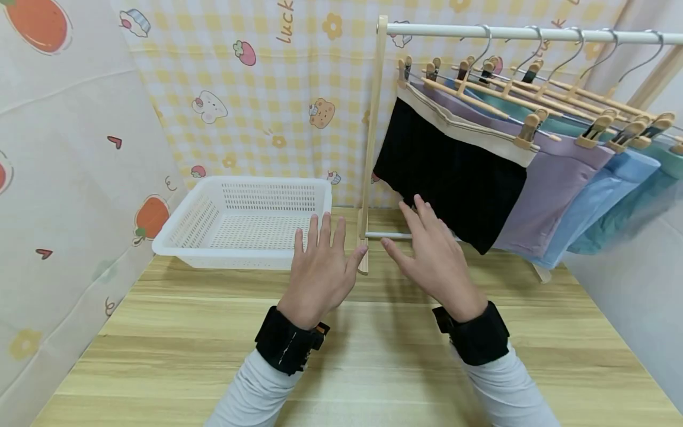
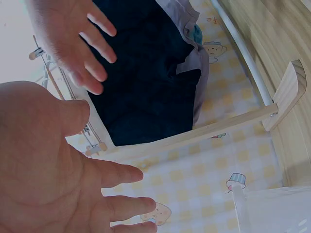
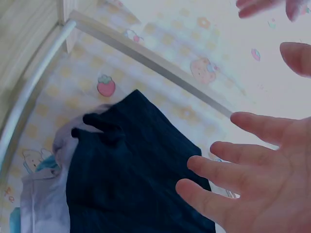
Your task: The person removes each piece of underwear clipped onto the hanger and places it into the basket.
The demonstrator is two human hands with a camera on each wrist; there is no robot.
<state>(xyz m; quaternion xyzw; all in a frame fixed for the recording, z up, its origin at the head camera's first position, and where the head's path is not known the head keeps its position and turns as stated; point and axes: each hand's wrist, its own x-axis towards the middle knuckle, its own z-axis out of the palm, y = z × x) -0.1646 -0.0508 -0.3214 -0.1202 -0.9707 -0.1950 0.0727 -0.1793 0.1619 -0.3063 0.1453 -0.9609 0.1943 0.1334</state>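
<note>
My left hand [image 1: 320, 273] is held above the table with its fingers straight and spread, just in front of a white plastic basket [image 1: 240, 259]. To its right, my right hand [image 1: 434, 261] is also spread and holds nothing. Its fingertips are nearest to black shorts [image 1: 453, 166] with a cream waistband, which hang first on a rack. Both bare palms show in the wrist views, the left hand [image 2: 58, 160] and the right hand [image 3: 262, 170]. Behind the black pair hang lilac shorts [image 1: 555, 196], blue shorts [image 1: 608, 196] and green shorts [image 1: 640, 196], on wooden clip hangers [image 1: 501, 89].
The rack's wooden upright [image 1: 373, 130] stands between the basket and the clothes, with a white top rail [image 1: 507, 32] and a low white bar [image 1: 389, 235]. A yellow checked curtain [image 1: 267, 118] closes off the back. The wood-grain table [image 1: 373, 367] runs underneath.
</note>
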